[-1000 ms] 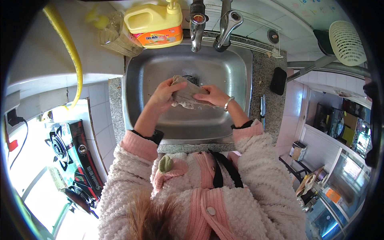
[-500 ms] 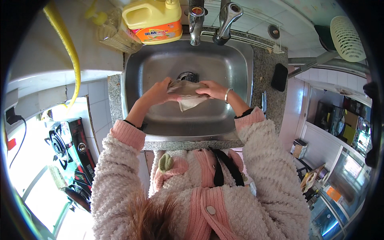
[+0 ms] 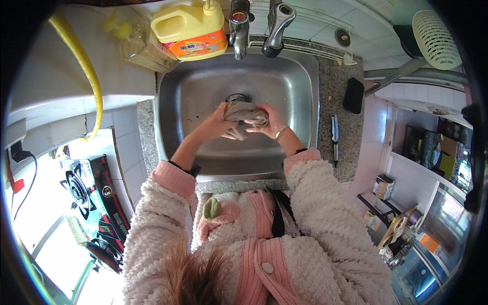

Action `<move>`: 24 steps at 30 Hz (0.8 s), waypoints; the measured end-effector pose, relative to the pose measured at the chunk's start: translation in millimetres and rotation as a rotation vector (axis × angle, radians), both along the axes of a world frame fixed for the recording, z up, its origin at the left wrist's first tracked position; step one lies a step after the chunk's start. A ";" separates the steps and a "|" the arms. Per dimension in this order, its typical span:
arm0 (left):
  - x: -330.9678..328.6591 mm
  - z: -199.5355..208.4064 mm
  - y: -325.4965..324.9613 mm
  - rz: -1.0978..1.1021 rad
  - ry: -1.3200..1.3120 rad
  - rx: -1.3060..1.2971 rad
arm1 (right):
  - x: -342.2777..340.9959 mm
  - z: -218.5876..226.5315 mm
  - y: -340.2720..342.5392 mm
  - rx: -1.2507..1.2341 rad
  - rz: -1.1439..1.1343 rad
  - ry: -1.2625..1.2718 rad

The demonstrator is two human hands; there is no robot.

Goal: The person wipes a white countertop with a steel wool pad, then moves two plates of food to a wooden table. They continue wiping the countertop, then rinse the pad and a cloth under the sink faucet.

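Note:
Over the steel sink [image 3: 203, 157], I hold a wet-looking greyish cloth [image 3: 243, 113] bunched between both hands. My left hand [image 3: 216, 124] grips its left side, fingers curled round the folds. On the other side, my right hand [image 3: 270, 122] is closed on the cloth's right end, with a silver bangle at the wrist. Just beyond the cloth, the dark drain [image 3: 238, 97] partly shows in the basin. Two chrome taps, a left one [image 3: 239, 30] and a right one [image 3: 277, 30], rise behind the sink's far edge.
A yellow detergent jug [image 3: 190, 30] and a clear pump bottle [image 3: 140, 51] stand at the far left. On the right counter lie a knife [image 3: 335, 140] and a black oblong object [image 3: 353, 95]. A pale slotted ladle [image 3: 436, 39] hangs at far right. A gas stove [image 3: 94, 188] sits at left.
The cloth, spread with a hanging corner before, is now gathered into a bunch. My hands have come closer together. The view has shifted slightly, showing more of the knife.

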State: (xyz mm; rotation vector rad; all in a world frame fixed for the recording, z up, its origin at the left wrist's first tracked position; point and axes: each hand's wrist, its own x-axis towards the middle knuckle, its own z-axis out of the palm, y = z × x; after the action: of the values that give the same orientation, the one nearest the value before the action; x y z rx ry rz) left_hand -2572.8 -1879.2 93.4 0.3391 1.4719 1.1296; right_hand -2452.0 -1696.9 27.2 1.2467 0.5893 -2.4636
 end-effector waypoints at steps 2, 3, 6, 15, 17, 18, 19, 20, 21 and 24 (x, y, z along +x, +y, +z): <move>14.1 6.7 13.1 0.104 -0.160 0.103 | 1.6 -3.0 -11.3 -0.103 -0.131 0.123; 19.5 7.4 18.1 0.098 -0.124 0.131 | 1.9 -3.2 -14.0 -0.103 -0.118 0.112; 20.3 2.3 19.4 -0.120 0.287 -0.024 | 1.0 -1.8 -9.8 -0.083 -0.067 0.195; 19.0 -26.6 -22.4 0.383 -0.637 0.102 | -10.0 38.5 9.0 0.790 0.210 0.093; 22.3 -41.9 -20.0 0.598 -0.923 0.182 | -12.3 63.1 -9.1 0.787 0.111 0.136; 23.5 -52.9 -11.8 0.719 -1.059 0.166 | -10.5 76.2 -26.5 0.959 0.234 0.185; 26.8 -63.0 -4.6 0.842 -1.224 0.150 | -9.6 86.9 -38.5 1.151 0.304 0.240; 33.6 -72.3 9.7 0.770 -1.167 0.235 | -8.4 94.9 -53.1 1.388 0.312 0.322; 32.7 -79.0 18.3 0.674 -1.214 0.367 | -8.3 100.8 -63.3 1.447 0.389 0.336; 44.9 -80.9 48.5 0.613 -1.232 0.551 | -16.0 97.4 -67.9 1.651 0.467 0.429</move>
State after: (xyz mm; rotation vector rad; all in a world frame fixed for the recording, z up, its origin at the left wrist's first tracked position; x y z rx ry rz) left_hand -2527.9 -1830.7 12.5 -0.4462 0.1275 1.7545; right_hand -2468.0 -1764.9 124.6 0.6187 2.8813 -1.4767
